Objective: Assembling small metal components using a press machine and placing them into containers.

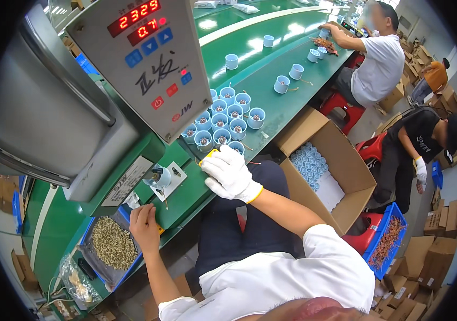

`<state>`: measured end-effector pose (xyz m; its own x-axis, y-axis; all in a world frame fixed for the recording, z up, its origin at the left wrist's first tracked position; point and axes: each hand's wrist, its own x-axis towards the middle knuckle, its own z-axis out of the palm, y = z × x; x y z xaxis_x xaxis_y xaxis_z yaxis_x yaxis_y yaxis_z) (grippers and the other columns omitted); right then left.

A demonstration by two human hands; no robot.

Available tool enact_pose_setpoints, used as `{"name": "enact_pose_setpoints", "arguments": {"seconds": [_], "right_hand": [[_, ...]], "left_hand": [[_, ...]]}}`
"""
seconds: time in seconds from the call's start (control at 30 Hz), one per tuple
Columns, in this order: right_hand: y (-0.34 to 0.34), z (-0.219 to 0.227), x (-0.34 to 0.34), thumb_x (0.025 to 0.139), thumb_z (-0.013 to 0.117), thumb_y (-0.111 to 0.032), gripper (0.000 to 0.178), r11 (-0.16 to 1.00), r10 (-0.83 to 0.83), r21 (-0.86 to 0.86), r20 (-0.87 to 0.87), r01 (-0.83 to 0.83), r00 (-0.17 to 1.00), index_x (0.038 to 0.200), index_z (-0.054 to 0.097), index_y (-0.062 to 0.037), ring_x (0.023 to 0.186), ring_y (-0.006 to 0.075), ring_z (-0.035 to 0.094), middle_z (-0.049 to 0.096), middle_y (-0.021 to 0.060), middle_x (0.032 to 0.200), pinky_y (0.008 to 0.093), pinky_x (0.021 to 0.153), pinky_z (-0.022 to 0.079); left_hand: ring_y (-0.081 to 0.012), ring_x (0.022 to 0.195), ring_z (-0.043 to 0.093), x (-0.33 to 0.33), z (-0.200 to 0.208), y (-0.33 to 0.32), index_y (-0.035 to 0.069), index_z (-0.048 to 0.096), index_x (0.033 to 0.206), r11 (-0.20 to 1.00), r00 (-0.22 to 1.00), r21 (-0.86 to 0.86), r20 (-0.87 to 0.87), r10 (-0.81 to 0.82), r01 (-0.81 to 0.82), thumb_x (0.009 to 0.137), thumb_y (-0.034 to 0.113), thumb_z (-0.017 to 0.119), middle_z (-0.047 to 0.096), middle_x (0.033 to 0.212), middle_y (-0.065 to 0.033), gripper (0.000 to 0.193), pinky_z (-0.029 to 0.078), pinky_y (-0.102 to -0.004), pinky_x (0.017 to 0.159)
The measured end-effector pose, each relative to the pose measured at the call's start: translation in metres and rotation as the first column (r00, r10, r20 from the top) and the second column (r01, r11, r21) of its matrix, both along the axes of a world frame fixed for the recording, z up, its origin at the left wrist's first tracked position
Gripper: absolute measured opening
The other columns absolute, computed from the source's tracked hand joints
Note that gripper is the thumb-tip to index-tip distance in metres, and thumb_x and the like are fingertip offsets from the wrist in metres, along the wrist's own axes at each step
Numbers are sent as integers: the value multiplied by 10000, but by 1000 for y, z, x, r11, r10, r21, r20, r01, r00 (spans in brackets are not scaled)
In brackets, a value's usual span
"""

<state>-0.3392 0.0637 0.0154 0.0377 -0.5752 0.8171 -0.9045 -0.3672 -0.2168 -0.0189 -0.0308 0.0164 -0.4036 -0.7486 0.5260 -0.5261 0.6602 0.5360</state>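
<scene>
A light blue round cup [159, 181] with a wire hanging from it sits on a white plate under the head of the grey and green press [84, 155]. My left hand [144, 223] is bare and rests at the press base beside a yellow piece [160, 229]; its fingers are stretched out and nothing shows in them. My right hand [230, 174], in a white glove, lies with fingers extended over another yellow piece [208, 157] at the base's right side. Just beyond it stand several light blue cups [220, 120] with metal and wire parts inside.
A blue bin [127, 270] of small brass-coloured parts [113, 243] stands left. Right of my legs, an open carton [349, 190] holds light blue cups. A control panel [143, 64] hangs over the green bench [266, 64]. Another person [381, 64] works farther along; a second [421, 144] sits at right.
</scene>
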Motion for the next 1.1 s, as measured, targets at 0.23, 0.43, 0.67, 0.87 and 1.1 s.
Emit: {"name": "enact_pose_setpoints", "arguments": {"seconds": [0.23, 0.43, 0.67, 0.87, 1.1], "right_hand": [[4, 6, -2, 779, 791, -223, 343, 999, 26, 43, 29, -27, 999, 1053, 704, -37, 874, 319, 658, 712, 124, 995, 447, 808, 513], [4, -3, -12, 740, 747, -113, 165, 996, 14, -88, 164, 1, 986, 893, 698, -74, 640, 299, 521, 577, 78, 713, 445, 617, 433], [0, -5, -15, 781, 743, -100, 102, 989, 74, -140, 144, -54, 987, 877, 737, -66, 649, 324, 604, 665, 94, 759, 450, 666, 498], [-1, -10, -10, 819, 735, -68, 115, 992, 86, -110, 169, -68, 982, 924, 765, -32, 731, 334, 662, 729, 113, 825, 440, 718, 543], [6, -11, -11, 805, 761, -42, 135, 988, 109, -130, 190, -85, 976, 939, 771, -27, 710, 324, 660, 738, 110, 837, 429, 712, 542]], "left_hand": [[-319, 920, 744, 1, -3, 2, -9, 792, 1067, 998, 999, 26, -11, 53, -53, 975, 26, 772, 769, 1050, -139, 100, 581, -396, 817], [-318, 916, 746, 6, -6, 3, -8, 791, 1057, 997, 997, 22, -1, 71, -71, 969, 22, 775, 771, 1023, -143, 94, 578, -396, 826], [-313, 892, 737, 2, 12, -2, 3, 788, 1001, 999, 999, 36, -46, 18, -16, 937, 42, 812, 766, 967, -134, 78, 565, -388, 815], [-232, 853, 745, -33, 90, -32, 15, 835, 1041, 995, 994, -37, -62, -93, 91, 936, 125, 852, 794, 940, -103, 153, 575, -342, 803], [-181, 832, 739, -66, 132, -59, 34, 854, 1149, 931, 913, 363, 362, -188, 48, 975, 363, 842, 825, 970, -100, 373, 587, -326, 789]]}}
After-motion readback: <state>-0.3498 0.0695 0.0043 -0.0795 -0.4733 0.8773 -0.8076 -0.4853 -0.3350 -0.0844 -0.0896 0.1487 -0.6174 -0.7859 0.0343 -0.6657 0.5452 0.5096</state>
